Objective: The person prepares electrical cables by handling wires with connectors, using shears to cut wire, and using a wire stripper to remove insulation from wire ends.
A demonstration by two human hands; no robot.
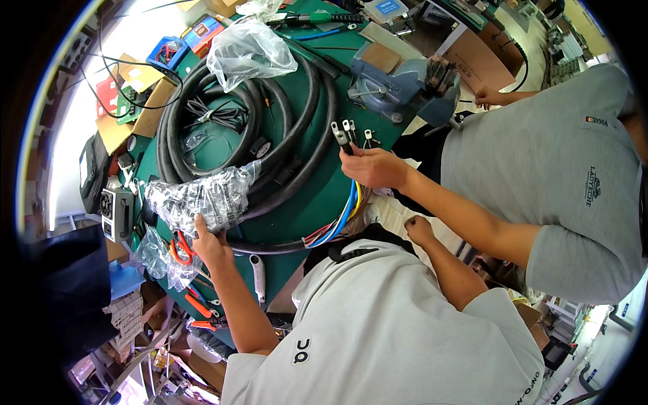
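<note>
My left hand (pixel 214 248) grips the near edge of a bundle in clear plastic wrap (pixel 202 197); what is inside is hard to make out. The bundle lies against a thick black cable (pixel 322 121), coiled on the green table. Beside my body, the cable's stripped end fans into coloured wires (pixel 345 214), blue, yellow, white and red. Their metal cable lugs (pixel 340 133) stick up from a co-worker's hand (pixel 375 167), which reaches in from the right. My right hand (pixel 420 231) hangs at my right side, fingers curled, with nothing seen in it.
A blue bench vise (pixel 388 84) stands at the table's right edge. A clear plastic bag (pixel 250 54) lies over the coil. Red-handled scissors (pixel 181 248), a utility knife (pixel 258 277) and orange-handled pliers (pixel 198 306) lie at the near left. The co-worker (pixel 547 162) stands close on my right.
</note>
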